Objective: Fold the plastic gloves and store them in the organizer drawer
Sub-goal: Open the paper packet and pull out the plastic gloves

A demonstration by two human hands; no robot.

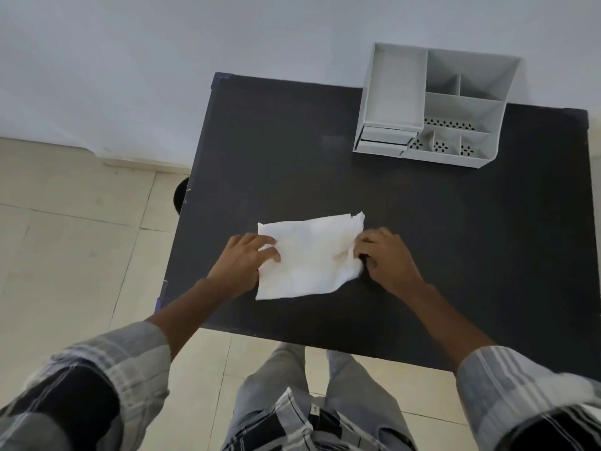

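Observation:
The plastic gloves (309,257) lie flat as a white, roughly rectangular sheet near the front middle of the black table (422,239). My left hand (242,262) rests on the sheet's left edge, fingers pressing it down. My right hand (387,255) pinches the crumpled right edge between thumb and fingers. The grey organizer (435,105) stands at the table's far right, with its small drawers (385,141) at the lower left front, both pushed in.
The organizer has several open compartments, some with perforated bottoms. The table's left edge borders a tiled floor (65,239), where a dark round object (180,195) peeks from under the table. A pale wall runs behind. My legs stand at the near edge.

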